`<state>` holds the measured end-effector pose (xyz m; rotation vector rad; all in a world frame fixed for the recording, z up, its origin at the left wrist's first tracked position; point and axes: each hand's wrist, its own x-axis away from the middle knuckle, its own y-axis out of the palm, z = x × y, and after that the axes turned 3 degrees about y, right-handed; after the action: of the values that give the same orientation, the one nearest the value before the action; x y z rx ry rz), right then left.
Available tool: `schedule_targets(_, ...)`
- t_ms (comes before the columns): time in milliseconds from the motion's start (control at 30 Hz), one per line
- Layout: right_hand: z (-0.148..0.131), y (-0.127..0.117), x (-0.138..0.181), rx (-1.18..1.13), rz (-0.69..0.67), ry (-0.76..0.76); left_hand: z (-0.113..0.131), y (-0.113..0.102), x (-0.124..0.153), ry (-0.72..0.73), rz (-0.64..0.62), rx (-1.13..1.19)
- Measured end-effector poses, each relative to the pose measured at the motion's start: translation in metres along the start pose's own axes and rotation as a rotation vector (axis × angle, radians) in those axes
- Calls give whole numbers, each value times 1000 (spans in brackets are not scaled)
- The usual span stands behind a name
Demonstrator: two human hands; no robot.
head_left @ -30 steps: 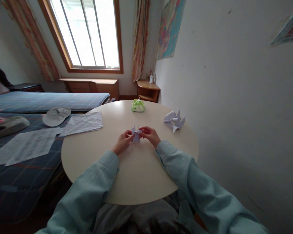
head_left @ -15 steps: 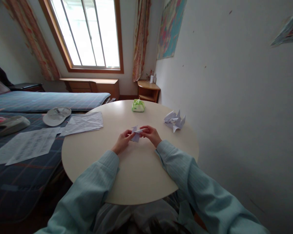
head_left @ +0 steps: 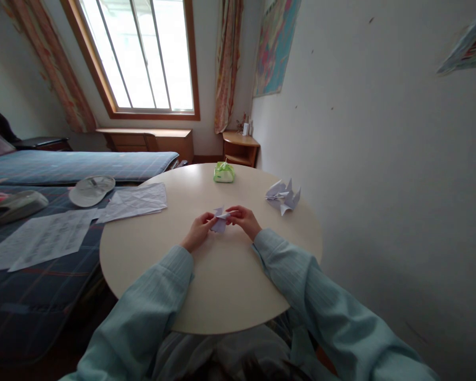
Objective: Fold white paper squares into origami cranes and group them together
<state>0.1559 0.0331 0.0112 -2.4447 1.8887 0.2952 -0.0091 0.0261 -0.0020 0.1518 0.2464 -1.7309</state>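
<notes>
A small folded white paper figure point(head_left: 221, 220) is held just above the round beige table point(head_left: 222, 286), near its middle. My left hand point(head_left: 199, 230) pinches its left side with closed fingers. My right hand point(head_left: 243, 219) pinches its upper right flap, fingers closed as well. Both arms wear light blue sleeves. A pile of finished folded paper figures point(head_left: 283, 196) lies on the table to the right, apart from my hands.
A green and white packet point(head_left: 224, 173) sits at the table's far edge. A creased sheet of paper point(head_left: 134, 201) overhangs the left edge. On the bed point(head_left: 31, 296) at left lie printed sheets point(head_left: 43, 239) and a white cap point(head_left: 91, 189). A wall stands close on the right.
The paper figure has turned slightly in my fingers and one flap now lies flatter. My hands stay in nearly the same place.
</notes>
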Motion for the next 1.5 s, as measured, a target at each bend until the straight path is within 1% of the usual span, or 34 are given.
schedule_targets(200,-2,0,3,-77,61,53,2,1,0,43,-40,-28)
schedule_targets(400,-5,0,4,-173,59,137,8,3,2,63,-16,-55)
schedule_targets(600,-7,1,5,-153,36,126,12,2,3,35,-17,-30)
schedule_targets(800,-7,0,5,-205,53,135,13,2,4,38,-53,-34)
schedule_targets(967,-5,0,4,-173,46,122,17,3,6,21,-23,-21)
schedule_targets(1200,-2,-1,3,-111,-25,59,20,3,7,-34,13,5)
schedule_targets(1400,-3,-2,2,-163,38,93,15,2,5,-1,-71,-55)
schedule_targets(1500,-3,-1,3,-160,36,98,14,2,5,0,-52,-59)
